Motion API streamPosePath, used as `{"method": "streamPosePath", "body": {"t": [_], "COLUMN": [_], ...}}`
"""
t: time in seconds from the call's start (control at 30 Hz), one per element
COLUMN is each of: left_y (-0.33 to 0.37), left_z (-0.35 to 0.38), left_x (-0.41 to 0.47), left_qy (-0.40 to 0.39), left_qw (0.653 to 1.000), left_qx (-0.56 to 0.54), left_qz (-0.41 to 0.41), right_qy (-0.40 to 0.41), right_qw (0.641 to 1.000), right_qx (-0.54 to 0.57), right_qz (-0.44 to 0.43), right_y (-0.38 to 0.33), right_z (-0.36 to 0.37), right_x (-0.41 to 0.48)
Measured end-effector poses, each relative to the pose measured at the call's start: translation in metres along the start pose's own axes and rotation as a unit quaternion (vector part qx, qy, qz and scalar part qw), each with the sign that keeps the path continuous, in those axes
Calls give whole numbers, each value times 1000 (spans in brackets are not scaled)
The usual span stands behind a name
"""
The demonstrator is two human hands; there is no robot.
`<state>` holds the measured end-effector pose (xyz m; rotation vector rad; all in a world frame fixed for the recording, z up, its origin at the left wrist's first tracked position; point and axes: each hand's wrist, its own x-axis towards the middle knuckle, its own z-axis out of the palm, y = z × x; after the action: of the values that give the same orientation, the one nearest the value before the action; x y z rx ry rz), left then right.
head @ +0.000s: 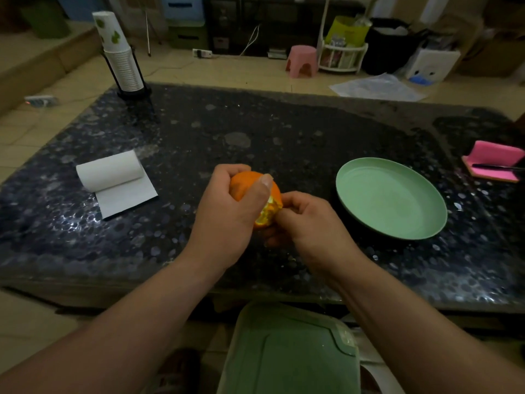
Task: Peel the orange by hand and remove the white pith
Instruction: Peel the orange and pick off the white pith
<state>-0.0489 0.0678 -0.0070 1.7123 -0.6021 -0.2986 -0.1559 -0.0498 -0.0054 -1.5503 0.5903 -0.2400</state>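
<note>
Clearly, we are only at the beginning of the peeling. Our left hand is curled around the orange, with the thumb lying across its near side, and holds it over the bench. Our right hand is just beside it, and its fingertips pinch the torn edge of the peel at the lower right of the fruit. There a small opening shows pale pith. All the rest of the skin that we can see is smooth and on the fruit. So we judge that the first tear is made, but nearly the whole peel has to come off, and the removal of the white pith is not yet begun. We see no loose pieces of peel on the bench.

Now the containers. To the right of the right hand, near it, the green plate lies on the bench and holds nothing. Below both hands, under the near edge of the bench, stands a green bin. Its lid seems closed, so we cannot tell its content. Far beyond the left hand, a black rack holds a stack of paper cups. To the left of the left hand lies a paper roll, partly unrolled.
</note>
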Motion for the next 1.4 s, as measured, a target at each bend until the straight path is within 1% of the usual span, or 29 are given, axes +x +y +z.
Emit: {"method": "streamPosePath", "body": {"t": [0.07,0.17,0.3,0.4,0.47,0.57,0.67,0.73,0.8,0.87,0.93,1.1,1.27,1.33,1.4], "left_y": [1,-2,-7,-5,-3,-2,-2,-3,-2,0,2,5,8,11,12], "left_z": [1,2,5,6,8,7,5,4,3,2,2,2,-1,-5,-12], "left_x": [2,4,3,2,4,7,8,6,5,6,6,7,11,12,13], "left_qy": [2,7,7,0,2,6,-11,-29,-50,-64,-56,-42,-68,-74,-77], "left_qw": [1000,997,997,996,993,985,986,989,987,984,980,957,929,910,883], "left_qx": [-17,-67,-69,-74,-101,-151,-142,-127,-128,-142,-167,-249,-302,-327,-366], "left_qz": [-7,-43,-44,-40,-53,-88,-85,-73,-78,-81,-88,-141,-204,-242,-283], "right_qy": [13,13,-2,24,32,16,-11,-8,10,18,14,3,-26,-52,-74], "right_qw": [1000,997,997,998,998,997,998,999,1000,1000,1000,997,988,979,968], "right_qx": [29,66,65,40,44,72,49,20,5,8,22,79,149,191,232], "right_qz": [2,25,50,30,23,25,41,37,21,6,-9,-15,25,41,53], "right_y": [2,5,8,8,8,6,4,2,1,1,2,4,6,5,4], "right_z": [0,2,5,5,4,2,-3,-5,-6,-7,-7,-8,-10,-11,-10], "right_x": [1,4,4,3,3,3,3,3,3,3,3,7,12,13,14]}}
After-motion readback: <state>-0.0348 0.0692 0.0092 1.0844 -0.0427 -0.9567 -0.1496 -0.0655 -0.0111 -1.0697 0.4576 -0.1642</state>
